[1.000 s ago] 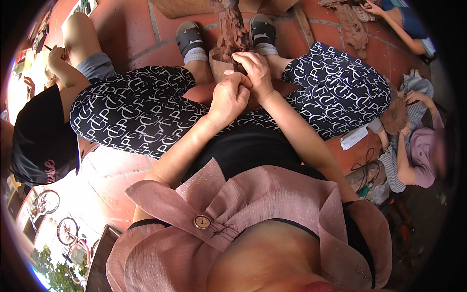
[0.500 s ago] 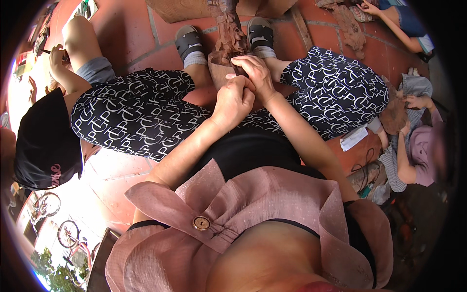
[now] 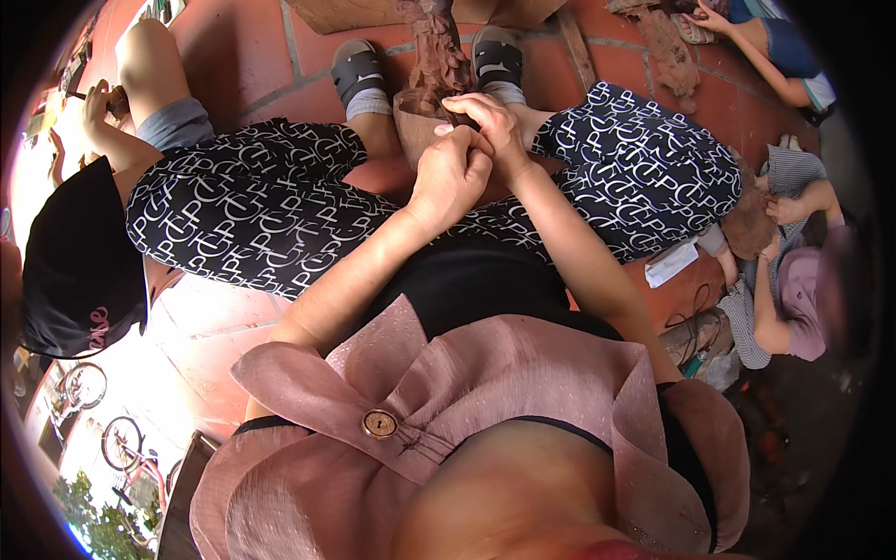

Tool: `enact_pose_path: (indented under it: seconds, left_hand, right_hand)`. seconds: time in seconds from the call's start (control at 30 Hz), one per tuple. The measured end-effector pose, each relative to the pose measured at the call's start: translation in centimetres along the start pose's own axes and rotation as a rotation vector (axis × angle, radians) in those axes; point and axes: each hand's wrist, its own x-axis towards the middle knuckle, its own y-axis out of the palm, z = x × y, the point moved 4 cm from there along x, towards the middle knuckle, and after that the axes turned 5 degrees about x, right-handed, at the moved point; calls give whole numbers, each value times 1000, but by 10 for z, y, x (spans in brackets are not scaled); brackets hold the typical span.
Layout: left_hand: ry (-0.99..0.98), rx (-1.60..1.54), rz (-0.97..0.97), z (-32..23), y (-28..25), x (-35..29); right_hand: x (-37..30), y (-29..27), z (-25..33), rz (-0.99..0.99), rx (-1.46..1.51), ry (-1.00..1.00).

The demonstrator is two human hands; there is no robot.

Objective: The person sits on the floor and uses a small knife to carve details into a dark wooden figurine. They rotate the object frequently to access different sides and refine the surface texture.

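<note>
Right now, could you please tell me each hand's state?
Left hand: closed, contents hidden.
Right hand: at the carving, grip cannot be told.

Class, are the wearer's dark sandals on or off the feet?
On: grey socks rise out of the dark sandals, which stand on either side of the brown carving.

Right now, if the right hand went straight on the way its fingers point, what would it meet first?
The reddish-brown carving, near its broad base. The right hand looks about at it; one view leaves contact and depth unclear.
</note>
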Motion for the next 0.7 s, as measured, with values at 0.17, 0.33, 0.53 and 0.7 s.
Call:
enact_pose_path:
  seconds: [0.17,0.33,0.53,0.7]
  left_hand:
    - [219,111,14,-15,-7,-12]
    - [160,202,99,-2,-5,-10]
    - [200,186,-11,3,-1,-7]
    - [144,174,7,1,1,-11]
  right_hand:
    - [-5,-1,16,-82,0,-58]
    - [-2,-2,20,-80,-63,8]
    - [0,6,8,-98,-108,13]
    - [-2,5,4,11,-73,8]
